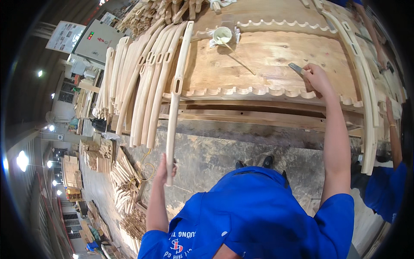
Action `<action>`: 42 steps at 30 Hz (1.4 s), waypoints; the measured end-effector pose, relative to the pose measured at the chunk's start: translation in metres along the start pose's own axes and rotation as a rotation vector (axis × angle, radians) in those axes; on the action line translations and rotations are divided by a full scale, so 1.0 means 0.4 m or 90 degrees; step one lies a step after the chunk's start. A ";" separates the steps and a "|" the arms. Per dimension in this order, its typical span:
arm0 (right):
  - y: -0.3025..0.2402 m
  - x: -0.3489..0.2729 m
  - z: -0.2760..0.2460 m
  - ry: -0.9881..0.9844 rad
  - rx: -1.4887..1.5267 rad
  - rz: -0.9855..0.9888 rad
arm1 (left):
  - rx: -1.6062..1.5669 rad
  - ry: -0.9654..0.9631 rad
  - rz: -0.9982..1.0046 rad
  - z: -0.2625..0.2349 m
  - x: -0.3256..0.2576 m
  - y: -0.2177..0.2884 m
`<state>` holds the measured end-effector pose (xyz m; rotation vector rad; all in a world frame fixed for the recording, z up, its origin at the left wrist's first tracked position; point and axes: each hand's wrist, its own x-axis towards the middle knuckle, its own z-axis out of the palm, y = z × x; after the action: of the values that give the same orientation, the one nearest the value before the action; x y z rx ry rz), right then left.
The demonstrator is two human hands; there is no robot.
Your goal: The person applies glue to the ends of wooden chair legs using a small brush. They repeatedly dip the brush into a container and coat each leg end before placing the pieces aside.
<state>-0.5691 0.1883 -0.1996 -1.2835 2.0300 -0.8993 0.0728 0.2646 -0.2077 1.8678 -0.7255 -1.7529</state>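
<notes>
My left hand point(162, 170) is closed round the lower end of a long pale wooden piece with slots point(183, 64), like a chair leg. The piece slants away over the near edge of the workbench point(280, 54). Above the right part of the bench, my right hand point(318, 80) grips a tool with a flat grey blade point(296, 67), which looks like a putty knife; its handle is mostly hidden by the fingers. Between the hands, a scalloped wooden strip point(250, 91) runs along the near edge. Farther back sits a small white pot point(222, 33) with a thin stick point(237, 56) leaning out.
Several similar slotted pieces point(157, 77) lie in a row at the left. More point(360, 62) rest across the bench's right end. A second scalloped strip point(284, 26) lies at the back. A co-worker in a blue shirt point(384, 190) is at the right. Wood piles point(125, 181) stand on the floor.
</notes>
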 end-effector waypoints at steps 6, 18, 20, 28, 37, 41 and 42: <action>-0.051 -0.019 0.022 0.005 -0.133 -0.007 | -0.009 -0.043 0.071 0.029 0.123 -0.099; -0.033 0.001 0.049 0.245 -0.216 -0.263 | -0.035 0.005 0.230 0.099 0.166 -0.152; -0.103 0.011 0.083 0.129 -0.137 -0.247 | -0.034 0.022 0.314 0.143 0.131 -0.171; -0.330 0.086 0.288 -0.030 -0.170 -0.182 | 0.348 0.579 0.488 0.321 0.084 -0.076; -0.347 0.169 0.373 -0.003 -0.203 -0.233 | 0.024 0.101 0.338 0.344 -0.046 -0.027; -0.382 0.214 0.320 0.003 -0.249 -0.276 | -0.077 -0.048 0.295 0.373 -0.119 -0.007; -0.408 0.225 0.296 -0.008 -0.281 -0.266 | -0.089 -0.074 0.290 0.373 -0.122 -0.007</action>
<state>-0.4260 0.0264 -0.1541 -2.0002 2.0571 -0.6240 -0.0778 0.3016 -0.1835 1.3828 -0.9585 -1.5757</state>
